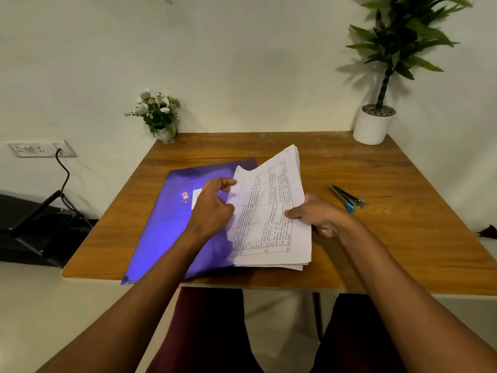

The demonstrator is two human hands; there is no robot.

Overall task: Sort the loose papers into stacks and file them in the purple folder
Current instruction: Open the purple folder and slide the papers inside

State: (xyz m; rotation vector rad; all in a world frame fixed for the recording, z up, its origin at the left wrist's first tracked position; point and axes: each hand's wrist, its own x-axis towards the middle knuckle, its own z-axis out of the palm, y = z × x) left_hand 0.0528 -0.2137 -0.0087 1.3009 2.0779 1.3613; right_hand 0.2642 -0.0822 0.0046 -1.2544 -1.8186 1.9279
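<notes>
Paper stack (pixel 271 214) mid-table (pixel 403 238), long axis running away from the person, far end leaning right. Its left edge overlaps the purple folder (pixel 166 224). Right hand (pixel 314 214) clamps the right edge, thumb on top, fingers beneath. Left hand (pixel 212 205) curled at the left edge — pinching sheets, I judge. Folder lies leftward, nearer the left hand. Stapler (pixel 347 199) apart, to the right.

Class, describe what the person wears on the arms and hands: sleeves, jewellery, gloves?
Both the left arm and right arm are bare as far as seen, no sleeves. Left hand and right hand: no gloves, rings or watch visible.
</notes>
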